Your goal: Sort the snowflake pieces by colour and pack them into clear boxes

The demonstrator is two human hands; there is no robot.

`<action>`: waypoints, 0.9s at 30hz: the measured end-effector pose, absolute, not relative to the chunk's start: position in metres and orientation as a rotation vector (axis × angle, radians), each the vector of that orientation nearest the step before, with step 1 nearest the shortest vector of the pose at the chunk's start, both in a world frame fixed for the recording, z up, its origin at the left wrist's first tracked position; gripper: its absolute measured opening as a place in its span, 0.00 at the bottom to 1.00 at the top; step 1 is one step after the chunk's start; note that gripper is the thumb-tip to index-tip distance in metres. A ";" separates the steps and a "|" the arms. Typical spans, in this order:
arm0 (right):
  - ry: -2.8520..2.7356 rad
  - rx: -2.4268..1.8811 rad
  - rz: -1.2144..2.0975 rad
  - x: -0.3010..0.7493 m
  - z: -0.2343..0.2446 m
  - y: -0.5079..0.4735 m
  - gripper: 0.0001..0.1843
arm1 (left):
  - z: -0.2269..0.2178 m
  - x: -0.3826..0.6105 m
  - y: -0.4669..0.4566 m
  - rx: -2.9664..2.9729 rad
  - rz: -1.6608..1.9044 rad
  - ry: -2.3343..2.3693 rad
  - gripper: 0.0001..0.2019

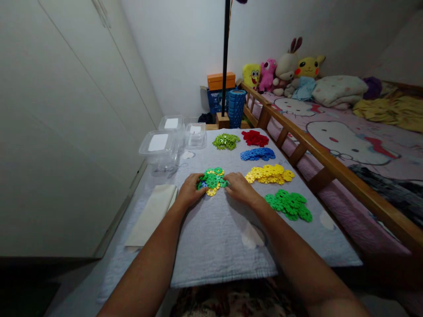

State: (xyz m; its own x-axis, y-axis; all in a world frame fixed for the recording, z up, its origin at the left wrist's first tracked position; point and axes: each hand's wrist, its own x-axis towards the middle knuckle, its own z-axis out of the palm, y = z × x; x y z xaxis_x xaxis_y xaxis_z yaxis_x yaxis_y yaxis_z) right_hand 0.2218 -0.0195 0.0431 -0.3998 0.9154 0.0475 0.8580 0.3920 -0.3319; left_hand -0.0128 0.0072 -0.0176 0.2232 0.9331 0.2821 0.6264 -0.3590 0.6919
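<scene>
A small mixed pile of plastic flower discs (212,179), green, yellow and blue, lies on a grey quilted cloth (218,237). My left hand (190,190) cups the pile's left side, fingers curled against the discs. My right hand (238,187) rests on its right side, fingers bent onto the discs. Sorted heaps lie beyond and to the right: lime green discs (226,141), red discs (254,138), blue discs (257,154), yellow discs (269,174) and dark green discs (291,205).
Clear plastic boxes (161,147) with lids stand at the cloth's far left. A folded beige cloth (152,215) lies to the left. A wooden bed rail (317,154) runs along the right, with plush toys (284,68) on the bed. A black pole (226,57) rises at the back.
</scene>
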 end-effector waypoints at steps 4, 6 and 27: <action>-2.252 -1.711 0.304 0.207 0.016 -0.002 0.22 | -0.017 -0.012 0.006 2.082 0.940 1.435 0.25; -2.192 -1.711 0.299 0.206 0.005 0.000 0.21 | -0.015 -0.012 0.006 2.096 0.928 1.436 0.25; -2.143 -1.657 0.243 0.218 -0.004 -0.012 0.18 | -0.009 -0.008 0.003 2.160 0.880 1.422 0.23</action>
State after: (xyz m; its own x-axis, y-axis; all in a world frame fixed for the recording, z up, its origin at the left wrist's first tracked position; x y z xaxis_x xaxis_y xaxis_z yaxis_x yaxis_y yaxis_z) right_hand 0.2180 -0.0116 -0.0042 -0.2026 0.9547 0.2180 0.8815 0.2747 -0.3840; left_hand -0.0077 0.0030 -0.0090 0.2814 0.9177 0.2806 0.6609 -0.3973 0.6367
